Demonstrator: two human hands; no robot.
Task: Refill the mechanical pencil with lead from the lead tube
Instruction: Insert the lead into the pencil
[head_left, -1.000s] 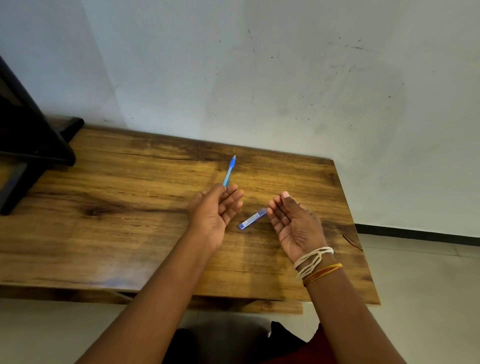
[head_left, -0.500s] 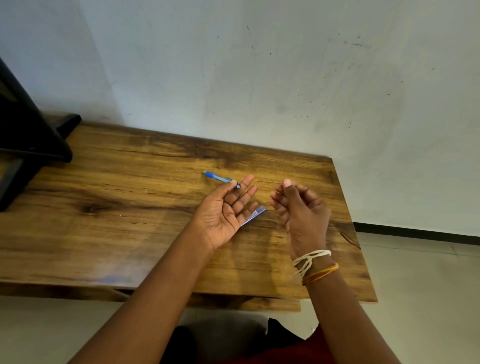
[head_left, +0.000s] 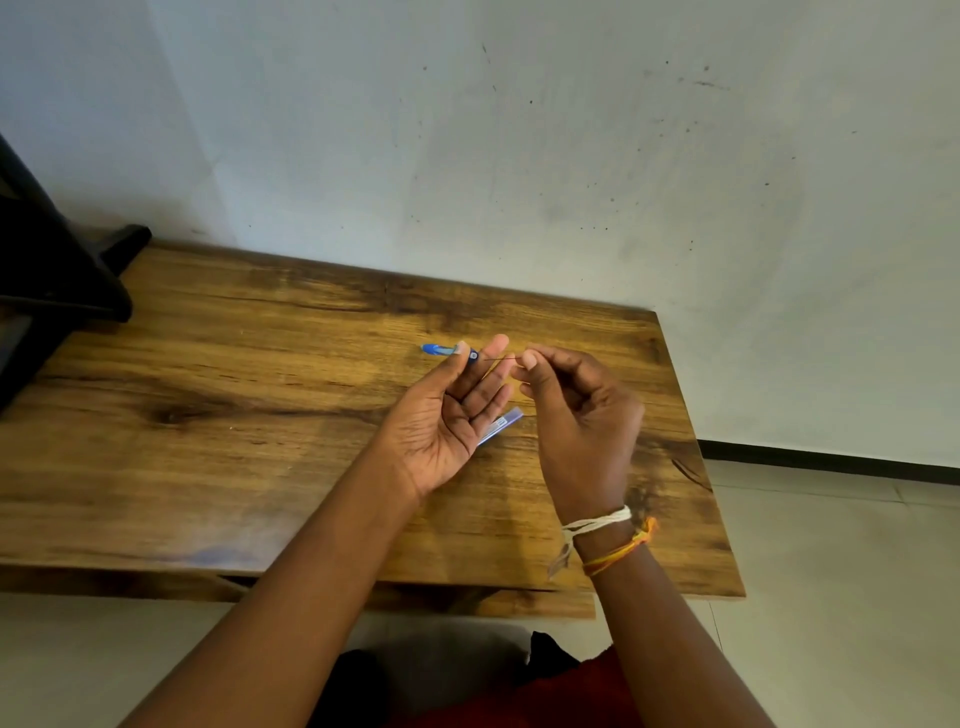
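My left hand (head_left: 449, 415) holds the blue mechanical pencil (head_left: 439, 349) level between thumb and fingers, palm up, its open rear end pointing right. My right hand (head_left: 576, 415) pinches a thin dark lead (head_left: 501, 359) between thumb and forefinger, and the lead's left tip sits at the pencil's rear opening. The clear blue lead tube (head_left: 501, 424) lies on the wooden table (head_left: 234, 415) under my left fingers, partly hidden by them.
A black stand (head_left: 57, 270) occupies the table's far left corner. The wall runs right behind the table. The table's right edge drops to a tiled floor (head_left: 831, 571). White and orange threads circle my right wrist.
My left hand turned the pencil from upright to level. My right hand closed from flat open, pinched a lead and brought it up to the pencil's rear end.
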